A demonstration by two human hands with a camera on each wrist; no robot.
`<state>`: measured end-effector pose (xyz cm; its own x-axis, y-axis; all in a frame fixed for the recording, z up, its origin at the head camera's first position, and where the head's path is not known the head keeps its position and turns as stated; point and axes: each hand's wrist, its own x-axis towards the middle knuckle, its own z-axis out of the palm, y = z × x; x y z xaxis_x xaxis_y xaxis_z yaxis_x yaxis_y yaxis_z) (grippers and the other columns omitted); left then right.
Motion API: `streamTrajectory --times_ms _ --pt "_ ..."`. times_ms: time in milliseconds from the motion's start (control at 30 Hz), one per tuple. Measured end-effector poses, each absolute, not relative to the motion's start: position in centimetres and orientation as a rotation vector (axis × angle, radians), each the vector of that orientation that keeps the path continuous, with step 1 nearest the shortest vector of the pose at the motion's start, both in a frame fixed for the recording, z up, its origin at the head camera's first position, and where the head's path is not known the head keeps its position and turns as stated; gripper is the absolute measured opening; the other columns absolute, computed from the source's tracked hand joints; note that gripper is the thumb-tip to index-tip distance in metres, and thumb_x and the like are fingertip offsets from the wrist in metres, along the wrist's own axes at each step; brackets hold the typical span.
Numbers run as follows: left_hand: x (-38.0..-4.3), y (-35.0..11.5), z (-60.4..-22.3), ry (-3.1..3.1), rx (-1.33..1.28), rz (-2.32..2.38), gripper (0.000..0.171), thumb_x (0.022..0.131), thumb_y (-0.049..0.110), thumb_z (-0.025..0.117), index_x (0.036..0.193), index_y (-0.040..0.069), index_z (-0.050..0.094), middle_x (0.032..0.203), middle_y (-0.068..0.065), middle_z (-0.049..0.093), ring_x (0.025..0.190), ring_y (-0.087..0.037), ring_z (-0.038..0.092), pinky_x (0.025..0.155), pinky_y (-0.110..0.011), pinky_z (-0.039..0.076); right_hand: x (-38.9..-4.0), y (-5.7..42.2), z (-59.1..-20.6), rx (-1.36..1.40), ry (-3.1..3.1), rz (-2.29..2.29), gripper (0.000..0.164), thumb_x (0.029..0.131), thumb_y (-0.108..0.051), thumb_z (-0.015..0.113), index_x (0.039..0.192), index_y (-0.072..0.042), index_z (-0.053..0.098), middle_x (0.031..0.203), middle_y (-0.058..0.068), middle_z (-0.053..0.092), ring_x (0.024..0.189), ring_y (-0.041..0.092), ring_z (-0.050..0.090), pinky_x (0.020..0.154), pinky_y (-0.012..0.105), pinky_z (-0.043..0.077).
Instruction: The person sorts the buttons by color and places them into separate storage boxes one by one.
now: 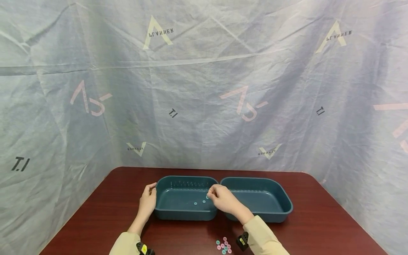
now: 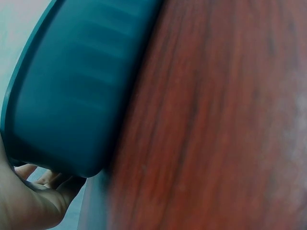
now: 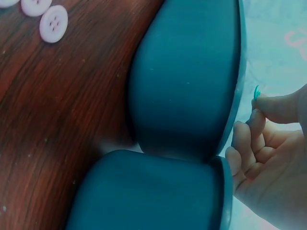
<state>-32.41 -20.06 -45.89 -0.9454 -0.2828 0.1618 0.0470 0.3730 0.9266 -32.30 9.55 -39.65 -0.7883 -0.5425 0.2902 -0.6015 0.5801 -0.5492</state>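
Note:
Two teal buttons lie on the floor of the left blue plastic tray (image 1: 186,215), one button (image 1: 195,203) left of the other button (image 1: 204,201). Over that tray's right part, my right hand (image 1: 224,201) pinches a small teal button (image 3: 257,92) between thumb and forefinger, above rim height. My left hand (image 1: 147,203) rests against the left end of the same tray, its fingers touching the outer wall near the rim. In the left wrist view, the tray wall (image 2: 72,96) partly hides those fingers.
A second blue tray (image 1: 271,216) stands close beside the first, on the right. Several pink and teal buttons (image 1: 222,245) lie loose on the dark red wooden table (image 1: 178,235) near its front. A printed grey cloth (image 1: 204,134) hangs behind the table.

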Motion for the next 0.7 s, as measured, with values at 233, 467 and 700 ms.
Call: streamTrajectory --times_ms 233,467,700 --pt "-32.4 -20.1 -45.9 -2.347 0.203 -1.598 0.041 0.103 0.021 0.029 0.14 0.003 0.036 0.14 -0.027 0.039 0.127 -0.043 0.039 0.098 -0.056 0.037 -32.7 9.0 -39.8 0.955 -2.719 0.976 0.014 0.096 -0.01 0.05 0.084 -0.006 0.056 0.068 -0.001 0.046 0.056 0.007 0.039 0.06 0.024 0.039" --pt "-32.4 -20.1 -45.9 -2.352 0.199 -1.598 0.042 0.104 0.023 0.028 0.141 0.004 0.036 0.14 -0.027 0.04 0.128 -0.043 0.039 0.098 -0.056 0.036 -32.9 8.4 -39.9 0.957 -2.734 0.944 0.013 0.096 -0.01 0.05 0.086 -0.005 0.057 0.07 -0.001 0.047 0.055 0.007 0.039 0.06 0.024 0.039" --pt "-32.3 -20.1 -45.8 -2.351 0.198 -1.6 0.042 0.104 0.022 0.028 0.141 0.004 0.036 0.14 -0.027 0.04 0.127 -0.043 0.04 0.097 -0.056 0.037 -33.2 8.1 -40.0 0.976 -2.739 0.916 0.012 0.096 -0.009 0.05 0.088 -0.006 0.058 0.073 0.0 0.049 0.056 0.007 0.039 0.059 0.024 0.039"
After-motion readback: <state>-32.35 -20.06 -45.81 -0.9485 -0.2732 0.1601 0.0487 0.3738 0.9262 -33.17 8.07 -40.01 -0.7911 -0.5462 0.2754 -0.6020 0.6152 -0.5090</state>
